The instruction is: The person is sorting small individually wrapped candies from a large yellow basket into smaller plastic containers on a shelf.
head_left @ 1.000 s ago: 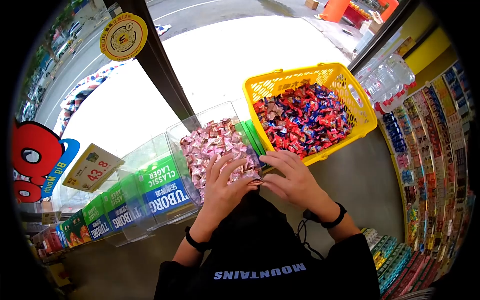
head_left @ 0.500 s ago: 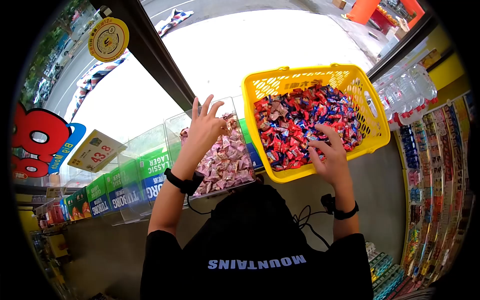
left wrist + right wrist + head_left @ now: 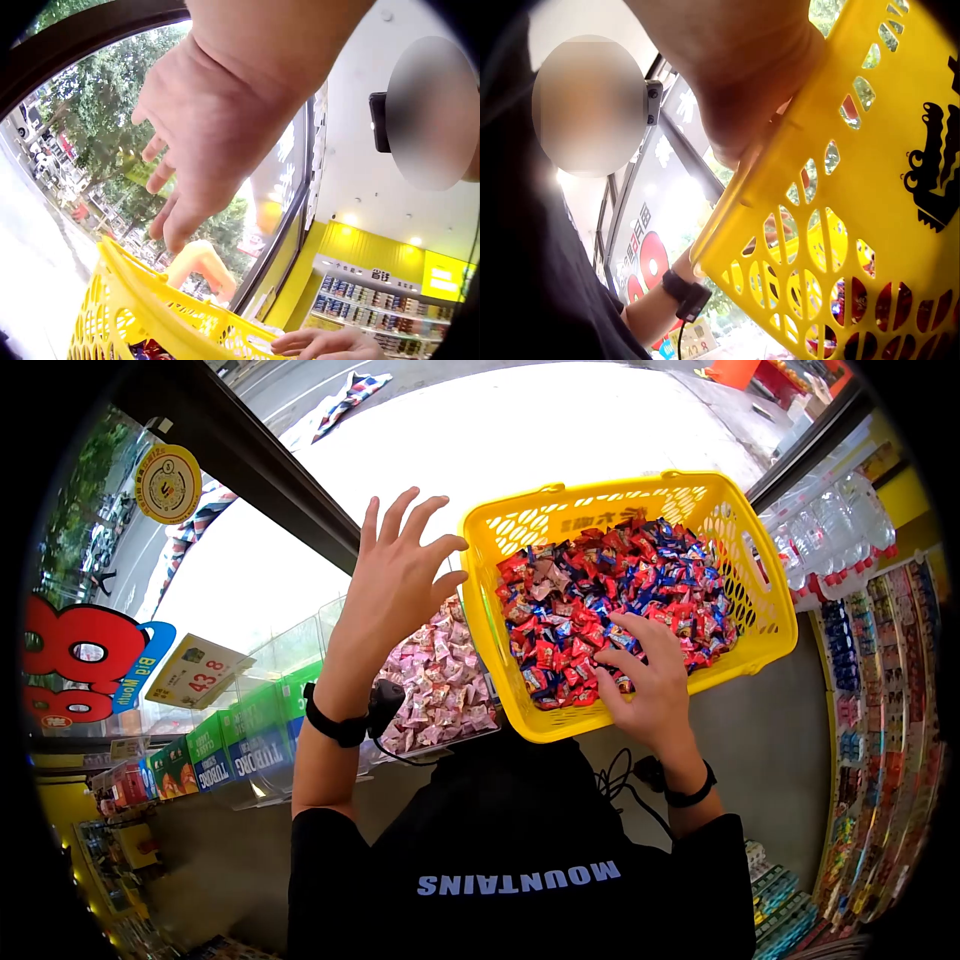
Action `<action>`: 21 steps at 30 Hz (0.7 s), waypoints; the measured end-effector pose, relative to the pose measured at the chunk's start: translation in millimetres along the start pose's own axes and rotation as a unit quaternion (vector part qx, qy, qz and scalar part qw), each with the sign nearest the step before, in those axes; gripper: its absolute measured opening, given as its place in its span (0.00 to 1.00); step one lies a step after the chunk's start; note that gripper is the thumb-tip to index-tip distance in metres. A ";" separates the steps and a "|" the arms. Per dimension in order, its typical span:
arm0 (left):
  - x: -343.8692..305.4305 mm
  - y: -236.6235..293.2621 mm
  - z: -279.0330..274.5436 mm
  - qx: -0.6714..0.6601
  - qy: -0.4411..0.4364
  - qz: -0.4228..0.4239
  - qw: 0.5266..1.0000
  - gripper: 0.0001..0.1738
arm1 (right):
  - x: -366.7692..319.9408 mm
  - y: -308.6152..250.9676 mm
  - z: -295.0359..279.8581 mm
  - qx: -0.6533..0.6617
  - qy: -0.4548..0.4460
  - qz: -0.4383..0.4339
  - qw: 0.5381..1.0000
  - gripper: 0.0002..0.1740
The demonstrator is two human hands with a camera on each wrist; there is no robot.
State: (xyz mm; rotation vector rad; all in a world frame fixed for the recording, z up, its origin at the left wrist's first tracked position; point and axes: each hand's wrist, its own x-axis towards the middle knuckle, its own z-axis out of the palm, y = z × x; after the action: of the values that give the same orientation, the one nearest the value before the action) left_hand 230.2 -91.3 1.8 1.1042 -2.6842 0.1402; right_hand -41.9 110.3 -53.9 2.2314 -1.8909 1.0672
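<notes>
My left hand (image 3: 395,580) is raised with fingers spread, its thumb and index tips right at the left rim of the yellow plastic basket (image 3: 478,625). Nothing shows in its grasp; the left wrist view has its fingers (image 3: 161,180) hanging loose above the basket. Over the basket's near side reaches my right hand (image 3: 650,680), fingers apart and slightly bent above the red and blue wrapped candies (image 3: 610,615). From the right wrist view, the hand (image 3: 761,90) passes over the rim and its fingertips are hidden. Pink wrapped candies (image 3: 440,685) fill a clear bin under my left forearm.
Green and blue beer cartons (image 3: 250,735) line the left side, by a price card (image 3: 200,670). Bottled water (image 3: 835,525) stands behind the basket's right side. Shelves of packaged goods (image 3: 885,730) run along the right. A glass window with dark frames (image 3: 270,455) lies ahead.
Both hands have parted from the near edge of the pink candies: the left rose forward, the right moved over the basket. The basket now covers more of the pink candy bin.
</notes>
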 end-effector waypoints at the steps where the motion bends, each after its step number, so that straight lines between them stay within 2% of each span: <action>1: 6.9 4.7 -11.8 0.000 0.023 0.025 0.999 0.18 | 0.0 -0.2 -0.8 0.002 -0.003 0.004 1.000 0.08; 4: 32.3 26.5 -32.4 0.000 0.075 0.098 0.992 0.16 | 0.1 1.4 -1.8 0.011 -0.005 0.010 1.000 0.09; 7: 66.6 47.8 -14.8 -0.082 0.016 0.189 0.978 0.16 | -1.5 2.0 -1.7 0.012 -0.003 0.016 1.000 0.10; 10: 103.6 58.2 21.2 -0.081 -0.033 0.249 0.965 0.15 | -2.3 1.6 -0.5 0.010 -0.001 0.023 1.000 0.11; 13: 132.7 72.2 40.4 -0.062 -0.087 0.259 0.960 0.13 | -4.8 1.4 0.5 0.009 0.003 0.034 0.999 0.11; 16: 147.7 85.2 59.6 -0.033 -0.110 0.315 0.942 0.09 | -6.1 2.0 0.1 0.009 0.003 0.040 0.999 0.12; 19: 149.9 96.3 86.9 0.052 -0.139 0.362 0.920 0.09 | -6.5 2.9 0.3 0.008 0.007 0.042 0.999 0.12; 21: 148.9 97.3 114.1 0.087 -0.117 0.382 0.913 0.10 | -6.7 2.2 0.2 0.008 0.010 0.042 0.999 0.12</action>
State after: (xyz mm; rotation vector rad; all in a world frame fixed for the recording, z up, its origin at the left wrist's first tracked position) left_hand 38.9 -143.7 -71.0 0.0328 -3.2188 0.4034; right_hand -43.9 115.4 -58.3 2.1575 -1.9923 1.1145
